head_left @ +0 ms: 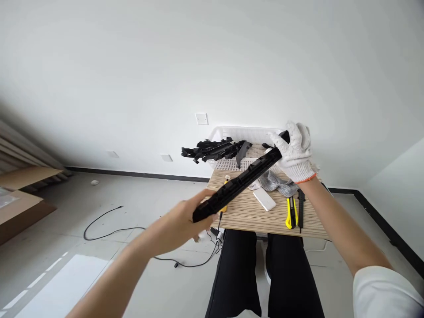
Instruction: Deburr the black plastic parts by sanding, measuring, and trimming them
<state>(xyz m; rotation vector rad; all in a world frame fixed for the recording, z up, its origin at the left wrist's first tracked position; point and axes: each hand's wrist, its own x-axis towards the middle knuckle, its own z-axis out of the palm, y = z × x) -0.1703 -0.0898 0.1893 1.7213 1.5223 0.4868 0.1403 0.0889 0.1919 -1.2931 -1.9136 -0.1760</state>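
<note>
L hand (186,215) closed round blk strip (237,185) — R hand (294,152) part-curled, hold unclear.

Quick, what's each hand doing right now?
Left hand: bare, closed around the near end of the long black part.
Right hand: gloved, at its far end; grip cannot be told.

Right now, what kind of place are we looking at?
Probably a little indoor work spot. There's a yellow cutter on a small table, a white basket with black pieces heaped at one end, and a gloved right hand.
</note>
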